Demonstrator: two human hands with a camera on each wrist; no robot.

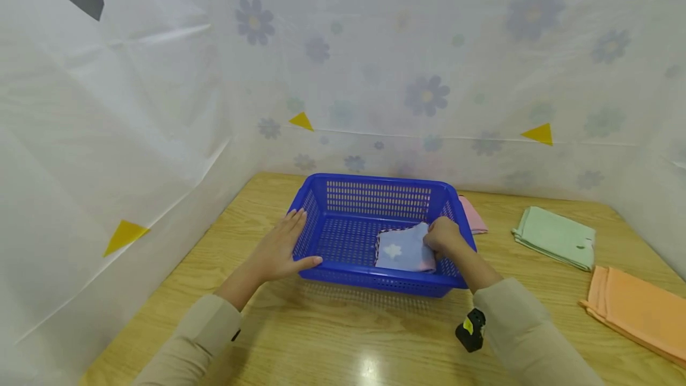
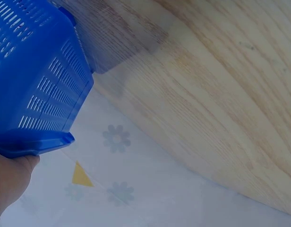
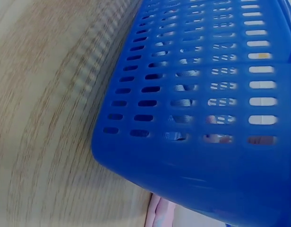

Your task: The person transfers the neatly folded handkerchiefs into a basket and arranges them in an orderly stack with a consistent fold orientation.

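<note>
A blue plastic basket (image 1: 370, 276) with slotted walls stands on the wooden table. My left hand (image 1: 273, 252) rests at its front left corner, fingers straight along the left rim and thumb out over the front rim. In the left wrist view, part of that hand (image 2: 11, 182) touches the rim. Inside the basket, at the right, lies a folded light-blue cloth (image 1: 402, 250) with a white star shape and a patterned edge. My right hand (image 1: 445, 236) reaches over the front rim and pinches the cloth's right side; its fingertips are hidden. In the right wrist view the basket wall (image 3: 192, 165) covers most of the cloth.
Right of the basket lie a pink cloth (image 1: 473, 215), partly hidden behind it, a folded green cloth (image 1: 554, 237) and a folded orange cloth (image 1: 638, 311). White flowered sheeting (image 1: 375, 76) encloses the table's back and sides.
</note>
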